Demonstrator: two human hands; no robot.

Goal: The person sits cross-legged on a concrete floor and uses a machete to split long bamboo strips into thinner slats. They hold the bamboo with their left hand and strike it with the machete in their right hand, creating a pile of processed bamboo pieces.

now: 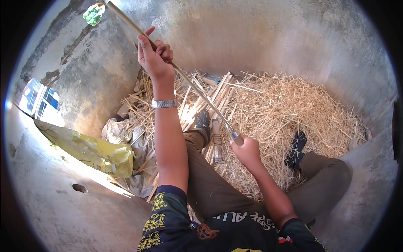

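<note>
The long thin stick (191, 83) is in front of me, and it goes slanting from the upper left down toward my right side. My left hand (155, 59) grips this stick above its middle, with the fingers bent around it and the thumb pointing up. My right hand (247, 152) is closed on the handle of a knife (238, 140), which has a shiny collar. The knife is in line with the lower end of the stick, but I cannot tell exactly where the blade meets the wood.

On my left wrist I wear a metal watch (164, 103). Below the stick, between my legs, there is a narrow block (217, 140) with bands across it. Farther from me, many pale strips (220, 93) lie in a loose heap, and on their right is a wide pile of dry straw (289, 98). My left shoe (202, 121) is near the strips; my right shoe (296, 148) rests in the straw. At the left lies a torn yellow sheet (105, 153). A curved grey wall (260, 38) stands around all this.
</note>
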